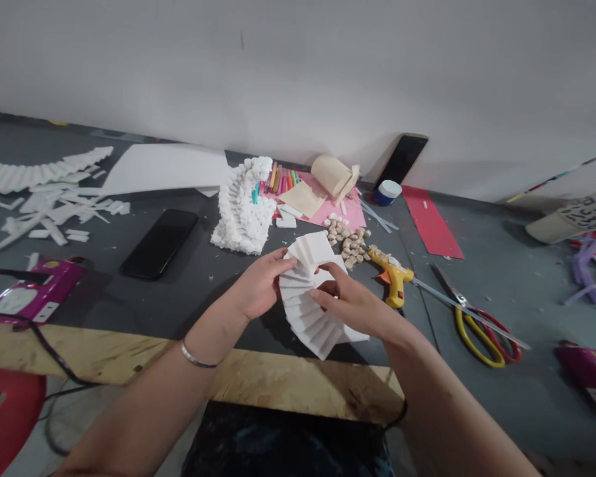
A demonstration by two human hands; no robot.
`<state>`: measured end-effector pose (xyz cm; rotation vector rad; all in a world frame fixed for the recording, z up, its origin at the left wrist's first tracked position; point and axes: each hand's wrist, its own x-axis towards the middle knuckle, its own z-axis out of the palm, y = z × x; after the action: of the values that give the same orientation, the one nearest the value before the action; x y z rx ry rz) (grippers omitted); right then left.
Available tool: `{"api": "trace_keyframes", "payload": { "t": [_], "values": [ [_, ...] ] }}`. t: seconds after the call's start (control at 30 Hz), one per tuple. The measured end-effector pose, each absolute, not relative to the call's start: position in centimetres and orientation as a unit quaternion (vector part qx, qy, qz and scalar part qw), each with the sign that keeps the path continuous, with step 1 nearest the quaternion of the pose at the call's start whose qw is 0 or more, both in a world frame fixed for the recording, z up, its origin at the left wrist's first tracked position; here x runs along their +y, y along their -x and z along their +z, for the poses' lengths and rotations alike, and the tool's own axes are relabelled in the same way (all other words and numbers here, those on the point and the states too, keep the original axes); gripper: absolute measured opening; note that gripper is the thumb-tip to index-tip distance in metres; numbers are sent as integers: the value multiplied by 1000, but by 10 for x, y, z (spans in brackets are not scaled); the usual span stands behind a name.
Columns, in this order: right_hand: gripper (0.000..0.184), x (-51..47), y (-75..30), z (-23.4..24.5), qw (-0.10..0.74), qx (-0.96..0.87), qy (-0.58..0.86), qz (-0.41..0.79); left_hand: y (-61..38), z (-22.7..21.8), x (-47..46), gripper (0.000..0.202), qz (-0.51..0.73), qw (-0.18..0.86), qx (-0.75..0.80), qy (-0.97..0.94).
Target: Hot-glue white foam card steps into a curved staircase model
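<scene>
A curved, fan-shaped white model staircase (pixel 305 308), its steps made of foam-like strips, is held just above the table's front edge. My left hand (pixel 265 281) grips its upper left side, thumb on top of a step. The fingers of my right hand (pixel 350 298) are curled against its inner curve, thumb and forefinger on the steps; what lies between their tips is partly hidden. Behind it stands a stepped piece (pixel 243 205) covered in small white lumps. A yellow glue gun (pixel 393 277) lies to the right, beside a heap of beige pebble-like pieces (pixel 355 248).
Scissors (pixel 469 318) with red and yellow handles lie on the right. A black phone (pixel 159 244), loose white strips (pixel 54 212) and a magenta device (pixel 40 291) with a cable are on the left. Another phone (pixel 402 159) leans against the wall near a blue-and-white jar (pixel 389 192).
</scene>
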<state>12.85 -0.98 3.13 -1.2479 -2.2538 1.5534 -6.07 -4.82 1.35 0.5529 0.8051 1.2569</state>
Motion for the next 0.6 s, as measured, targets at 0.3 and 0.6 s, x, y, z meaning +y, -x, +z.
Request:
{"api": "trace_keyframes", "payload": {
  "t": [0.3,0.6],
  "values": [
    [44,-7,-125,33,66,-748,410,518,60,14,-49,24,562,704,355,-252],
    [46,-4,-126,29,74,-744,409,523,60,15,-50,24,554,705,360,-259]
  ]
}}
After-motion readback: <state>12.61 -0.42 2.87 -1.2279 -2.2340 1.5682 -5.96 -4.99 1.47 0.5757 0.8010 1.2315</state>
